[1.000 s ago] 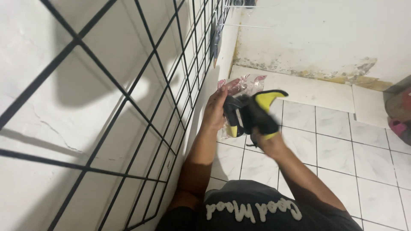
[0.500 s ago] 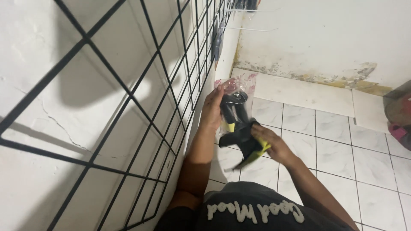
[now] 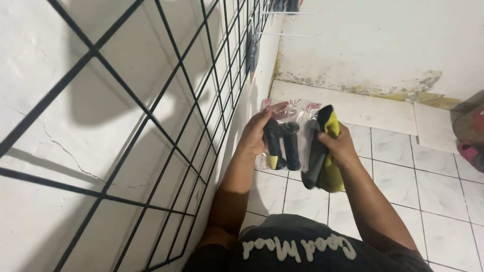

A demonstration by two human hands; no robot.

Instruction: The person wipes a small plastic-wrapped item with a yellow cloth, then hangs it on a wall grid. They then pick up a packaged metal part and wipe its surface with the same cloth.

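Both forearms reach out from the dark shirt at the bottom of the view, elbows bent, hands meeting in front of the chest over the white tiled floor (image 3: pixel 403 166). The left hand (image 3: pixel 254 136) is up beside the black wire grid panel (image 3: pixel 166 126) that runs along the white wall, wrist angled inward, fingers curled around the edge of a clear plastic packet (image 3: pixel 287 113) with pink print at its top. Inside that packet sit two black cylindrical grips (image 3: pixel 283 143), side by side and roughly upright, one of them showing a yellow end at the bottom. The thumb of the left hand lies across the front of the packet near its upper left corner, and the other fingers wrap behind, so the packet is pinched between thumb and fingers; the grips hang just right of the palm.

The right hand (image 3: pixel 340 146) comes in from the right, back of the hand toward the camera, fingers closed tight around a black-and-yellow grip (image 3: pixel 322 166). That piece stands close to vertical: its yellow-and-black top pokes out above the knuckles, its black body and yellow lower part hang out below the fist. It sits just beside the packet, close to touching its right edge; whether they actually meet, I cannot tell.

Far right, a dark and pink object (image 3: pixel 471 136) rests on the floor at the frame edge.
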